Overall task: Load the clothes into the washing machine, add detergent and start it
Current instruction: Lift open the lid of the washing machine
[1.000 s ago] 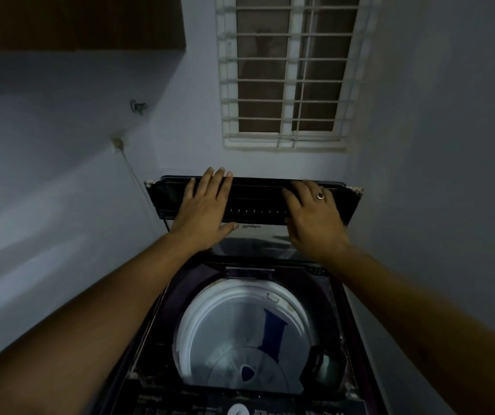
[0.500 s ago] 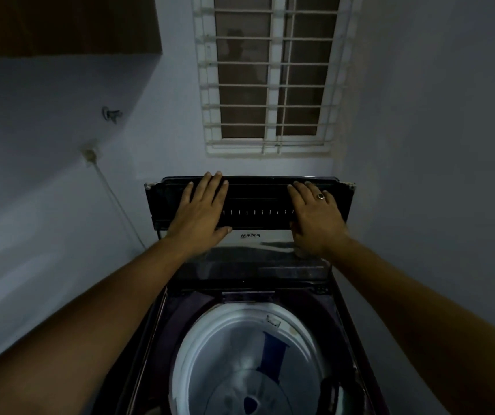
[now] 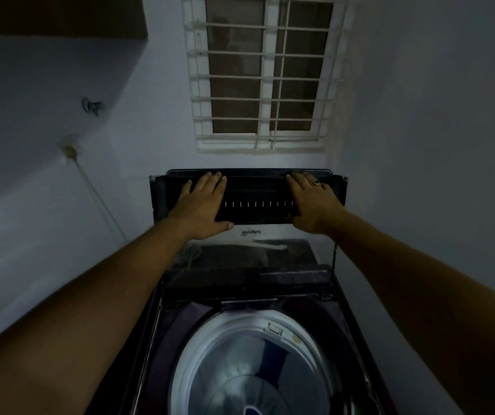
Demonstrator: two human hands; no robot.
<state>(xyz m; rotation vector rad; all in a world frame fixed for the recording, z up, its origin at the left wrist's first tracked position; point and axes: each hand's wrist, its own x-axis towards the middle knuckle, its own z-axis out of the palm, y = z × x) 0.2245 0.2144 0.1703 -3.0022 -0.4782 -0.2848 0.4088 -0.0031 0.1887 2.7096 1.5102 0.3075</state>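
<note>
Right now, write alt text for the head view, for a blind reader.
The left hand and right hand press flat against the raised lid of a top-loading washing machine. Its white-rimmed drum lies open below; a barred window is on the wall behind.

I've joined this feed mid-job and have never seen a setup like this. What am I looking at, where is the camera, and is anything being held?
There is no robot arm here. A person works with bare hands, and the single camera sits on their head, looking forward and down. Below is a top-loading washing machine with its lid raised upright towards the wall, under a barred window. The left hand and right hand lie flat against the lid, fingers straight, and neither carries anything. The open drum shows no clothes in the part in view.
</note>
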